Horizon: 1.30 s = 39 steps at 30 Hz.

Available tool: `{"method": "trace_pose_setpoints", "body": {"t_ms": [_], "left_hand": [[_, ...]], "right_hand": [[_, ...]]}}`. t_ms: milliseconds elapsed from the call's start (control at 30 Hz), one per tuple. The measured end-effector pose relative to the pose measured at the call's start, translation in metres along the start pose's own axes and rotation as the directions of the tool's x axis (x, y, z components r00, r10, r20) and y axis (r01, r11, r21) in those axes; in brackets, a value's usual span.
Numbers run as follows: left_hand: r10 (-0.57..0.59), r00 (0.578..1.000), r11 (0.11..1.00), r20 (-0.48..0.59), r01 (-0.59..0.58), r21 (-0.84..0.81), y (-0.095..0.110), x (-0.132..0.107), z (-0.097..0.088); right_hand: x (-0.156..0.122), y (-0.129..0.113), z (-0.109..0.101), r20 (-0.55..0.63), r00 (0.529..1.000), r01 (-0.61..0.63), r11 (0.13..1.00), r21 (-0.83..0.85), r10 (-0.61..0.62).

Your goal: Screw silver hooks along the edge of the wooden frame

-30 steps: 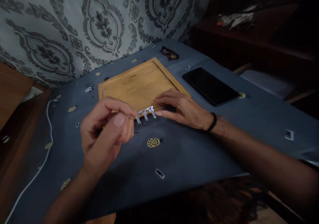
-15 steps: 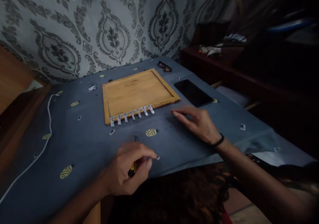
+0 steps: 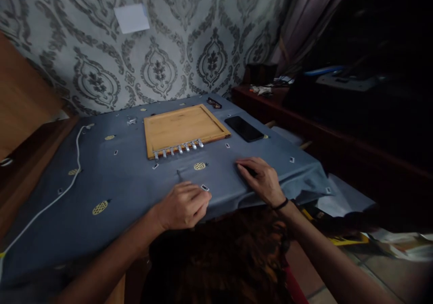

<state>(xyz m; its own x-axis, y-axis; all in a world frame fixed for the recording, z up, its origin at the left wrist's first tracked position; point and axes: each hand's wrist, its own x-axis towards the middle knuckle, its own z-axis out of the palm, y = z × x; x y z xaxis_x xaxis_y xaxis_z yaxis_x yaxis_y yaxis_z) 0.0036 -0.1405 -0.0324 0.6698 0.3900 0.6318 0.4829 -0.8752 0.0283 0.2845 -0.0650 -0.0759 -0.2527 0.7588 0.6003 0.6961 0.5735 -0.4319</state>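
My left hand (image 3: 185,204) is closed around a screwdriver, its thin shaft (image 3: 179,175) poking out past the fingers toward the board. The handle is hidden in the fist. My right hand (image 3: 262,180), with a dark band at the wrist, rests at the table's near edge. Its thumb and index fingertips are close together; whatever they may pinch is too small to make out. Beyond both hands lies a framed wooden board (image 3: 182,126). Several silver metal clips (image 3: 180,149) stand in a row along its near edge, apart from either hand.
A black phone (image 3: 244,128) and glasses (image 3: 214,103) lie right of the board. Loose metal pieces (image 3: 131,121) sit at its left. A white cable (image 3: 76,168) runs down the left side of the blue tablecloth (image 3: 131,191). A dark red cabinet (image 3: 270,103) stands at right.
The view has tilted up and shifted, so the board appears smaller. My left hand has turned, hiding the yellow and black handle. My right hand is nearer the table's front edge.
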Motion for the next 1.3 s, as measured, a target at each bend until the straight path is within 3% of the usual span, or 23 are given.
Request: {"method": "trace_pose_setpoints", "body": {"t_ms": [300, 567, 733, 967, 1033, 1100, 1200, 1300], "left_hand": [[-0.010, 0.995, 0.995, 0.099, 0.000, 0.101, 0.000, -0.007, 0.007], [-0.027, 0.997, 0.990, 0.071, 0.017, 0.141, 0.002, -0.005, 0.006], [-0.094, 0.995, 0.982, 0.025, 0.088, 0.164, 0.004, -0.003, 0.003], [-0.278, 0.954, 0.945, -0.114, 0.293, 0.146, 0.008, 0.005, 0.000], [-0.359, 0.915, 0.918, -0.184, 0.382, 0.107, 0.012, 0.010, -0.004], [-0.456, 0.847, 0.873, -0.273, 0.485, 0.046, 0.014, 0.017, -0.012], [-0.602, 0.685, 0.775, -0.410, 0.625, -0.095, 0.006, 0.034, -0.030], [-0.704, 0.497, 0.682, -0.508, 0.673, -0.287, -0.024, 0.058, -0.043]], "right_hand": [[-0.005, -0.001, 0.009, -0.051, 0.998, -0.036, 0.999, 0.022, 0.037], [0.007, -0.007, 0.002, -0.044, 0.973, -0.210, 0.945, 0.251, 0.228], [0.055, -0.011, 0.019, -0.007, 0.959, -0.249, 0.852, 0.460, 0.284], [0.139, -0.006, 0.072, 0.085, 0.962, -0.248, 0.702, 0.668, 0.259], [0.145, -0.001, 0.084, 0.134, 0.953, -0.286, 0.660, 0.694, 0.272], [0.143, 0.002, 0.092, 0.189, 0.945, -0.318, 0.629, 0.709, 0.265], [0.134, -0.001, 0.093, 0.239, 0.948, -0.319, 0.610, 0.726, 0.212], [0.129, -0.007, 0.087, 0.238, 0.957, -0.289, 0.613, 0.735, 0.166]]}}
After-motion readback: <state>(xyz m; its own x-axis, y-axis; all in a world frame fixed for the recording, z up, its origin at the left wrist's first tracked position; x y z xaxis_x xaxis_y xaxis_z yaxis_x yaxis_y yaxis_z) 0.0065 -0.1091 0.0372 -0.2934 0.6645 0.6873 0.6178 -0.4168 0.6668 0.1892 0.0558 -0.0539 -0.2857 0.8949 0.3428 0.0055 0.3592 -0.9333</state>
